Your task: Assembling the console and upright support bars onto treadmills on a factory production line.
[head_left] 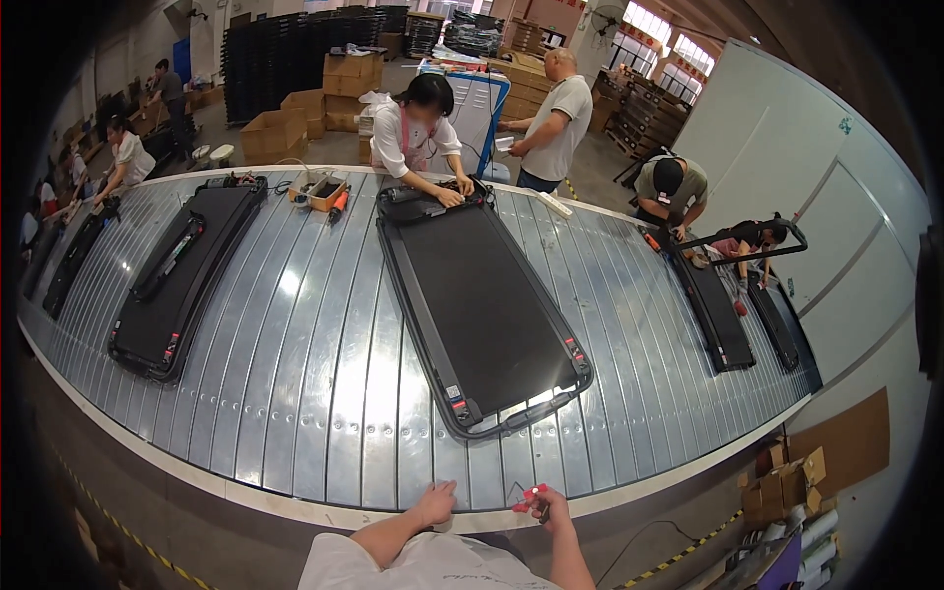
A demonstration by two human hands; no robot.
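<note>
— What are your hands doing right now?

— My right hand (549, 506) is closing its grip around a small red part (532, 490), pinching it between fingers and thumb, with a thin dark wire (515, 489) trailing off it toward nine o'clock. I am holding it just over the near edge of the conveyor (324, 393), which is serving as my counter. My left hand (435, 503) is resting at that same edge, at nine o'clock from the right one, fingers loosely curled and holding nothing that I can make out.

— And the big black thing in front of you?

— That is a flat treadmill (482, 305), lying on the conveyor at twelve o'clock from my hands, near them but not touching. Its near end is showing a shiny bar and small red marks at the corners.

— Anyone else working on it?

— A person in a white shirt and pink apron (418, 133) is leaning over its far end, both hands on it. At ten o'clock another treadmill (182, 280) is lying on the slats, and beyond it a small tray of tools (320, 189) is sitting near the far edge. At two o'clock a person in a dark cap (671, 192) is bending over a narrower black frame (716, 315).
</note>
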